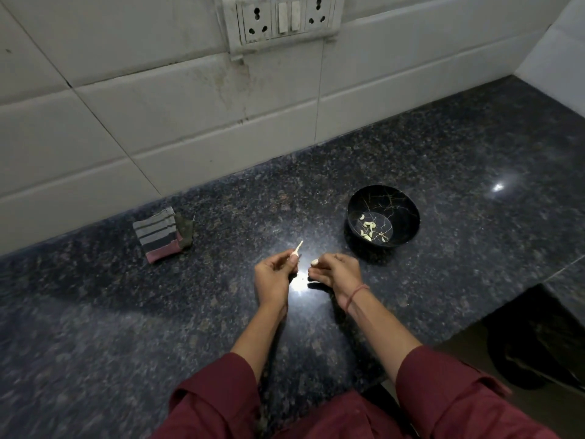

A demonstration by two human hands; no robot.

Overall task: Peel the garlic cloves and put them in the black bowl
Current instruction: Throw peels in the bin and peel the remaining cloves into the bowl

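Nearest the camera, two dark red sleeves reach forward over a dark speckled stone surface, and the bare forearms end in two hands held close together, just above it. The left hand has its fingers curled and pinches a thin pale strip of skin that sticks up and away from its fingertips. The right hand, with a reddish thread round its wrist, is also curled and pinches a small pale garlic clove at its fingertips, facing the left hand across a narrow gap. Beyond the right hand and a little to its right, apart from both hands, stands the black bowl, with several peeled cloves lying on its bottom. Farther left, near the wall, lies a folded striped cloth. Behind everything rises a white tiled wall carrying a switch and socket panel.
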